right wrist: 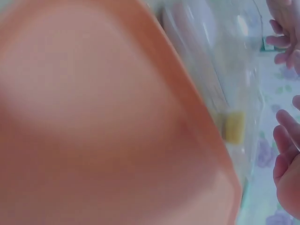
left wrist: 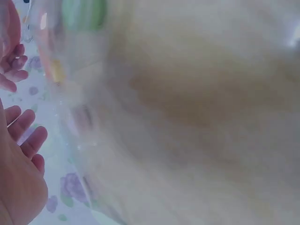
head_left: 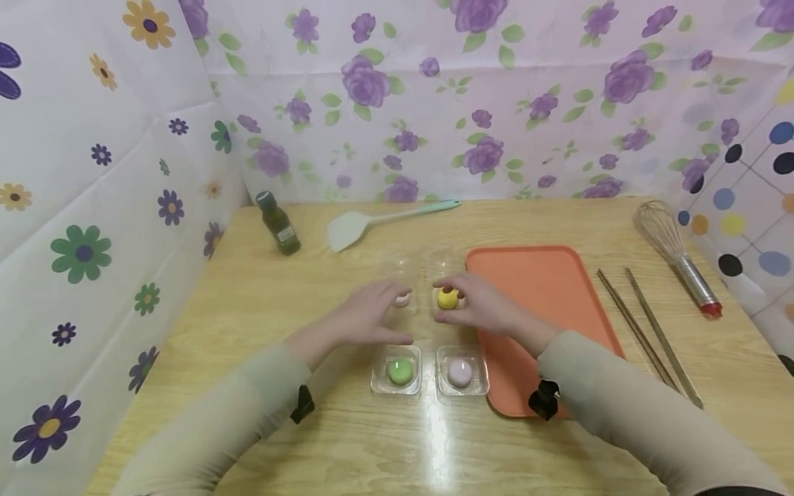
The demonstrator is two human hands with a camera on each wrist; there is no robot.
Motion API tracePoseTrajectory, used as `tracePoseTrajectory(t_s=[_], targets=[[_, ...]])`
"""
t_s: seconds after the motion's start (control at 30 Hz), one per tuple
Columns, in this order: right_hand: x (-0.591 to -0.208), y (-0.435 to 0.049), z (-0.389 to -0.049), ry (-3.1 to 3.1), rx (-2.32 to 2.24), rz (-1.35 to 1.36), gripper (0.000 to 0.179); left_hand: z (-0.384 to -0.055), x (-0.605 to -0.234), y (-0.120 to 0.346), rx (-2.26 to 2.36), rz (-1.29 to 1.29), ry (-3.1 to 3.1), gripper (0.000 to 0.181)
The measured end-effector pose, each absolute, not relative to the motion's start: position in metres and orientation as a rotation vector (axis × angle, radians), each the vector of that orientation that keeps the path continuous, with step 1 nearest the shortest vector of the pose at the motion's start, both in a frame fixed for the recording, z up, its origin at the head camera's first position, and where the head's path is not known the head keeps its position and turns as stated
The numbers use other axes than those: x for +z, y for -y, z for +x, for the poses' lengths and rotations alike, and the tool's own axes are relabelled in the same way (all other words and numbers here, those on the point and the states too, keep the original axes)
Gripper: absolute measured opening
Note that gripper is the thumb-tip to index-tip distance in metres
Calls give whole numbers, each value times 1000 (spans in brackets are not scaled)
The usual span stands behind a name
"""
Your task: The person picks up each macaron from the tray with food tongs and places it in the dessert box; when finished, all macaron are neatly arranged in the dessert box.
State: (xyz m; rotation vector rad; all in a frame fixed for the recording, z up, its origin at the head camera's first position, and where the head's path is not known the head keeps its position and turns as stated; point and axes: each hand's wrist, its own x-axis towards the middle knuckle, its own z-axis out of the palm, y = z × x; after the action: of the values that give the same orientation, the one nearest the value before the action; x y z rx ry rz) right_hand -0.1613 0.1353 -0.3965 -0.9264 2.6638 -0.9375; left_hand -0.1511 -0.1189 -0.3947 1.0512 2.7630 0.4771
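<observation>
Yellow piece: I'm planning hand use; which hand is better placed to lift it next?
Likely the right hand, arched close about the yellow piece; the left hand is farther off, by the white piece.

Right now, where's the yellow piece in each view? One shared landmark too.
Head: yellow piece just right of and below centre, by the right hand.
Left wrist: yellow piece upper left, blurred, below the green piece.
Right wrist: yellow piece right side, about mid-height, beside the orange tray.
Shared landmark: purple-flowered cloth.

Both hands (head_left: 372, 313) (head_left: 480, 304) loosely curved, slightly apart
</observation>
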Motion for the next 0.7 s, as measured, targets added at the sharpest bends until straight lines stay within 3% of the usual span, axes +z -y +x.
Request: tracePoseTrajectory(t_s=[0.43,0.7], targets=[[-384,-159,-209,-2733,-862,-726,66,-219,-375,70,462,859,-2823,91],[-394,-165,-233,-2714,-870,-590,65,-239,-380,59,373,736,-2806,88]])
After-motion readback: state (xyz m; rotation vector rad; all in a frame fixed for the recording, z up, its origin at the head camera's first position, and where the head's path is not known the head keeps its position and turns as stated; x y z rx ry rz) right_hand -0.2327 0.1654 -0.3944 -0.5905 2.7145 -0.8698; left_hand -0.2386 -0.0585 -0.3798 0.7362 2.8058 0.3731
